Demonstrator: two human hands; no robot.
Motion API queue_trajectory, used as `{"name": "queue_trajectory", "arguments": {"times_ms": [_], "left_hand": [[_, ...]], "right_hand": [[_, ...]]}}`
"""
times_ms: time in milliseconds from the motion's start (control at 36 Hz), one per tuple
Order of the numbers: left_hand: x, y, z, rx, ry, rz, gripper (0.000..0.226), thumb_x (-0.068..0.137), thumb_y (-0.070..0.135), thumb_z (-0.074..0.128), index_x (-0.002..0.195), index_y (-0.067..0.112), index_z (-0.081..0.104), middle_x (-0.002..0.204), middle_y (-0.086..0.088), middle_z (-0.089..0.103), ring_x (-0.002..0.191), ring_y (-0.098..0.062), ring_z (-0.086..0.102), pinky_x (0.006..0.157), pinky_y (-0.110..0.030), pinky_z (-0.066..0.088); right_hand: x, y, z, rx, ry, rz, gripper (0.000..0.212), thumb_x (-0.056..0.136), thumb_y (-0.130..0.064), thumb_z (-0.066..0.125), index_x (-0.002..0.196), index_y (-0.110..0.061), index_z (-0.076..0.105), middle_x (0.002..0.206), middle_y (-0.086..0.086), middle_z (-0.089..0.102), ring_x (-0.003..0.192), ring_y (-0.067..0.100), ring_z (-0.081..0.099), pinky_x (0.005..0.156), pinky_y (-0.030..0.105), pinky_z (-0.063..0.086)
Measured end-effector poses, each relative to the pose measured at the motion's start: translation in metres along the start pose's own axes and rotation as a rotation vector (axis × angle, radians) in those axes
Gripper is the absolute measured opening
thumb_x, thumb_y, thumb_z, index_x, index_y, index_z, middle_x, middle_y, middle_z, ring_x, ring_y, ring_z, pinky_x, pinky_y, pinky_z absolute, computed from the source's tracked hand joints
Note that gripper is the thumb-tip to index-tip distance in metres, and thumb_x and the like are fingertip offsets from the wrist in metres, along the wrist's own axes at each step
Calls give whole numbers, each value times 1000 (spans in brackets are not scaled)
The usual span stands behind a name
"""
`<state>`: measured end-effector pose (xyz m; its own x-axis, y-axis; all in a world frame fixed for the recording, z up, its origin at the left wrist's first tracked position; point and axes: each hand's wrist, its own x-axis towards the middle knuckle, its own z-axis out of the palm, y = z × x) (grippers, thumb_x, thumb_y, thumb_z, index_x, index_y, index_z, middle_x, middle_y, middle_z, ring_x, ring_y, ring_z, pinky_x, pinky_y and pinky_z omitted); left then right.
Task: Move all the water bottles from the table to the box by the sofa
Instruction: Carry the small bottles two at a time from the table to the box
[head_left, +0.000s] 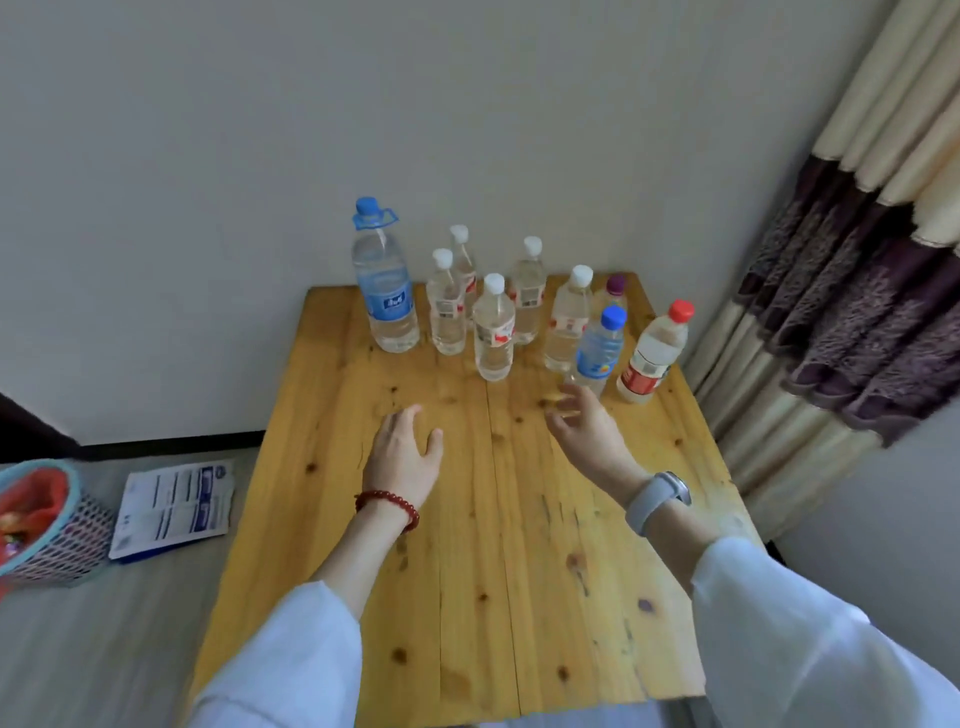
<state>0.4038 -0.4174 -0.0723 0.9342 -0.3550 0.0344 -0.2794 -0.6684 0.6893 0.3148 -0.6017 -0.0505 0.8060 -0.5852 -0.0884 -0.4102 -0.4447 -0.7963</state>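
The fingers (563, 402) of the right hand (587, 431) are spread wide and a little bent, and nothing is held in them. The tips are just beside the small blue-capped bottle (597, 351), but it is not touched yet. The fingers of the left hand (405, 449) are held loose and flat above the wood, and nothing is held there either.

All the water bottles are stood up at the far end of the table (467, 519), near the wall. The big blue-capped bottle (384, 291) is seen at the far left, and the red-capped bottle (652, 356) at the far right. White-capped ones are packed in between. The box and the sofa cannot be seen.

The first grab is probably being started. The small blue-capped bottle should be taken round its middle, not by the cap. It should be lifted straight up, so the neighbours close beside it are not knocked over. A front bottle could be taken by the left hand too, so fewer trips are needed.
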Motion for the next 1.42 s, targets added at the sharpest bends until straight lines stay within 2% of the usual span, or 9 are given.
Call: {"name": "queue_trajectory", "arguments": {"times_ms": [111, 306, 528, 667, 778, 944, 1083, 1278, 1417], "left_hand": [[75, -12, 10, -25, -21, 3, 42, 91, 29, 49, 130, 13, 43, 133, -7, 46, 120, -22, 48, 88, -29, 42], [170, -30, 32, -82, -35, 8, 44, 90, 26, 52, 130, 12, 42, 131, -8, 47, 120, -23, 47, 91, -29, 43], [237, -35, 63, -104, -45, 103, 60, 87, 22, 57, 138, 9, 30, 139, -11, 39, 127, -25, 41, 99, -27, 37], [271, -15, 92, -193, -1, 82, 87, 81, 20, 67, 144, 3, 9, 150, -18, 19, 140, -29, 19, 108, -26, 18], [295, -4, 117, -294, 75, -36, 97, 73, 23, 75, 143, 4, 10, 149, -19, 21, 139, -31, 21, 113, -40, 23], [311, -12, 130, -374, 245, -22, 73, 72, 17, 75, 131, 7, 34, 127, -16, 48, 117, -29, 48, 94, -48, 46], [294, -25, 118, -377, 96, 35, 75, 71, 21, 76, 133, 11, 35, 129, -9, 50, 119, -21, 48, 94, -31, 43], [217, -28, 86, -429, -62, 89, 74, 70, 20, 77, 132, 18, 37, 125, 8, 50, 111, -6, 48, 89, -15, 39], [150, -15, 77, -430, -215, 89, 78, 64, 44, 75, 129, 17, 42, 114, 11, 54, 103, -6, 53, 75, -1, 38]], "right_hand": [[84, -23, 32, 3, 40, 45, 57, 86, -23, 58, 136, -10, 33, 134, 12, 48, 119, 26, 50, 94, 36, 46], [190, -31, 82, 99, 50, 98, 85, 79, -22, 69, 144, -13, 15, 146, 13, 28, 136, 26, 27, 109, 36, 26], [230, -14, 108, 155, 163, 132, 77, 76, -20, 72, 136, -9, 25, 138, 9, 41, 127, 22, 40, 94, 18, 29], [217, -2, 103, 168, 179, 148, 76, 74, -27, 75, 133, -14, 28, 126, 0, 48, 116, 15, 47, 95, 28, 40], [208, 5, 96, 173, 161, 132, 73, 74, -27, 74, 131, -21, 29, 114, -12, 45, 106, 4, 45, 88, 20, 38], [204, 16, 89, 185, 167, 158, 77, 73, -31, 75, 133, -23, 28, 117, -15, 44, 110, 4, 45, 91, 22, 41], [193, 23, 83, 180, 168, 139, 75, 72, -31, 76, 131, -25, 31, 117, -15, 47, 107, 4, 49, 86, 16, 42], [148, 32, 63, 201, 130, 156, 81, 65, -51, 72, 130, -24, 34, 126, -5, 50, 116, 12, 51, 100, 38, 45], [84, 41, 38, 260, 128, 185, 74, 68, -32, 78, 129, -25, 36, 125, -2, 53, 111, 8, 55, 93, 20, 47]]}}
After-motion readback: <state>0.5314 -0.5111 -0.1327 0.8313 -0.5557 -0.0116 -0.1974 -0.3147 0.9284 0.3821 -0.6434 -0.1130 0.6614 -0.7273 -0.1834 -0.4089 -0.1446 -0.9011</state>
